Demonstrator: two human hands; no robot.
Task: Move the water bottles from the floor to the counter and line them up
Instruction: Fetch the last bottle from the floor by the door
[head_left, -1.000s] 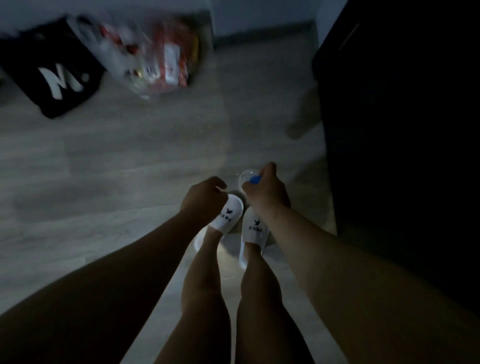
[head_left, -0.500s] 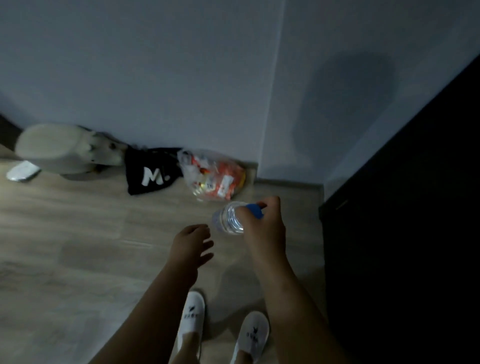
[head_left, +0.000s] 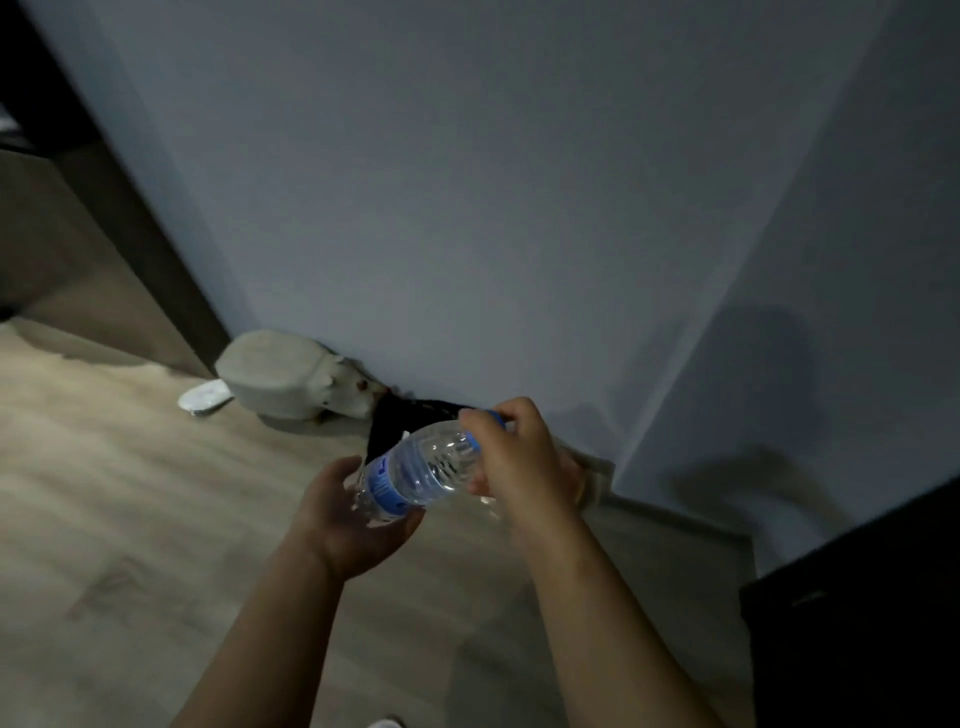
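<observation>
Bottle (head_left: 421, 470) off the floor (head_left: 130, 519), right hand (head_left: 519, 457) gripping its cap, left hand (head_left: 353, 514) at 8 o'clock cupping its base; not yet on worktop

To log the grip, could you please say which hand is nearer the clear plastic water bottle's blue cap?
Right. The right hand grips the neck at the blue cap; the left hand cups the bottle's base.

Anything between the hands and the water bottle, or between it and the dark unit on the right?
No. The right hand grips the water bottle at its cap end, the left hand cups its base. Nothing visible stands between it and the dark unit; its top is out of frame.
</observation>
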